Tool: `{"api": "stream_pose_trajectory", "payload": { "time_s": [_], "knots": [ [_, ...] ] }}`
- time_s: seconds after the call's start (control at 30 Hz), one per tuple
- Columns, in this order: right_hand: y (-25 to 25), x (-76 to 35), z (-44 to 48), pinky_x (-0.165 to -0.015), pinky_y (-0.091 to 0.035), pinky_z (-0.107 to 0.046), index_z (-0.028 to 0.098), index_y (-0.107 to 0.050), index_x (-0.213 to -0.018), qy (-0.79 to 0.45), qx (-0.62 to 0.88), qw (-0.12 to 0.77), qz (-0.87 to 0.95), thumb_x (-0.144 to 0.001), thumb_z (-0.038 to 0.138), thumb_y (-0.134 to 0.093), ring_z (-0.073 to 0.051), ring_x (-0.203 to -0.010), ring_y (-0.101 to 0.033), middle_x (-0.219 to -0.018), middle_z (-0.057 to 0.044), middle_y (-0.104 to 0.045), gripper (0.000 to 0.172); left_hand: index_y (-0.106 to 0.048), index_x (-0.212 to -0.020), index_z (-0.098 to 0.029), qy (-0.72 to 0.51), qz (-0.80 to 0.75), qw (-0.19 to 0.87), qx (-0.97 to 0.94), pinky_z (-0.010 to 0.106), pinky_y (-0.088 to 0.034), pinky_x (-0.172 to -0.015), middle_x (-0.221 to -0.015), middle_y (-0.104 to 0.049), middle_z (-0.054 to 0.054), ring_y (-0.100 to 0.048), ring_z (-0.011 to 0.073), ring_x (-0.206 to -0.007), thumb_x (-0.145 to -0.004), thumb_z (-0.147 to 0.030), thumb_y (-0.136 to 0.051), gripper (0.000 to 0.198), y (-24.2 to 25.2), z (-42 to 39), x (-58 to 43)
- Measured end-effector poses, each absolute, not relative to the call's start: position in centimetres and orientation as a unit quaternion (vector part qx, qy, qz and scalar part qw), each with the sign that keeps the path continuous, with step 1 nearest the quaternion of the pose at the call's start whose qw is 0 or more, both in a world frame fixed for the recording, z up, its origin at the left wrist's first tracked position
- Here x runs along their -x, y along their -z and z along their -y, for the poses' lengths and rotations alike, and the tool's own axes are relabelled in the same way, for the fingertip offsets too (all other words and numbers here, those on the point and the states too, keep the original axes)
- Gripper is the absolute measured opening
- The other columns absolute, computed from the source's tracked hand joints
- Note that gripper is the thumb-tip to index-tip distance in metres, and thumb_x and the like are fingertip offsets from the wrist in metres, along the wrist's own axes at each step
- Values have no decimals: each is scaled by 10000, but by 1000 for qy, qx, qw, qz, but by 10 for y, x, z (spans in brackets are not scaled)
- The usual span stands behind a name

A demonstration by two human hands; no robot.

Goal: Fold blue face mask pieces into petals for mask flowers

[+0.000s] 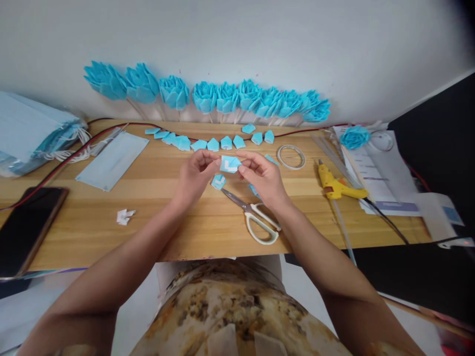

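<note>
Between my two hands, above the table's middle, is a small blue folded petal point(230, 164) with white strips of tape on its face. My left hand point(198, 173) pinches its left end. The fingers of my right hand point(261, 178) are closed on its right end. Just below lies another blue petal with white tape point(218, 182), by the tips of the white-handled scissors point(256, 212). More blue pieces lie partly hidden by my right hand. Behind my hands runs a row of several folded blue petals point(213, 144).
Blue flowers on sticks point(205, 97) lean against the wall. On the right are a tape roll point(279, 157), a yellow glue gun point(336, 187) and a blue rose point(355, 137) on papers. Leftward are a face mask point(113, 160), a mask stack point(35, 131), a phone point(31, 227) and paper scraps point(125, 216).
</note>
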State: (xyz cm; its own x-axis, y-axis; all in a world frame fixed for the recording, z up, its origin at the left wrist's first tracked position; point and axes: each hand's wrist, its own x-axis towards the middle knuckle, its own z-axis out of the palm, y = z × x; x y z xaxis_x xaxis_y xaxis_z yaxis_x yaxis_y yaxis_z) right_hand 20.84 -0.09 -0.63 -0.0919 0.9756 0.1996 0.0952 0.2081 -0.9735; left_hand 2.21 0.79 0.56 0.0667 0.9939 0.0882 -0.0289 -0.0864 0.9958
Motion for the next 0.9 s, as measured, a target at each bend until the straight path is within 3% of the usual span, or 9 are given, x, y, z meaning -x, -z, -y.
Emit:
{"api": "stream_pose_trajectory", "payload": {
  "time_s": [0.17, 0.57, 0.9],
  "knots": [
    [6, -204, 4, -723, -525, -314, 250, -701, -1182, -366, 476, 512, 615, -869, 284, -653, -136, -724, -618, -818, 19, -695, 318, -639, -751, -190, -502, -450, 418, -609, 246, -385, -572, -682, -611, -7, -485, 102, -607, -813, -348, -708, 183, -7, 1, -27],
    [6, -201, 10, -824, -579, -346, 279, -701, -1214, -322, 479, 489, 655, -880, 291, -645, -161, -829, -667, -877, 1, -711, 339, -707, -789, -186, -450, -464, 410, -644, 245, -414, -599, -714, -667, 11, -528, 116, -637, -811, -287, -694, 105, 1, 1, -28],
    [4, -200, 13, -781, -580, -315, 288, -727, -1185, -247, 482, 477, 692, -875, 223, -638, -151, -779, -684, -892, 11, -758, 330, -696, -776, -190, -429, -488, 402, -645, 255, -427, -626, -718, -680, 11, -555, 129, -650, -803, -312, -673, 127, -1, 1, -28]
  ]
}}
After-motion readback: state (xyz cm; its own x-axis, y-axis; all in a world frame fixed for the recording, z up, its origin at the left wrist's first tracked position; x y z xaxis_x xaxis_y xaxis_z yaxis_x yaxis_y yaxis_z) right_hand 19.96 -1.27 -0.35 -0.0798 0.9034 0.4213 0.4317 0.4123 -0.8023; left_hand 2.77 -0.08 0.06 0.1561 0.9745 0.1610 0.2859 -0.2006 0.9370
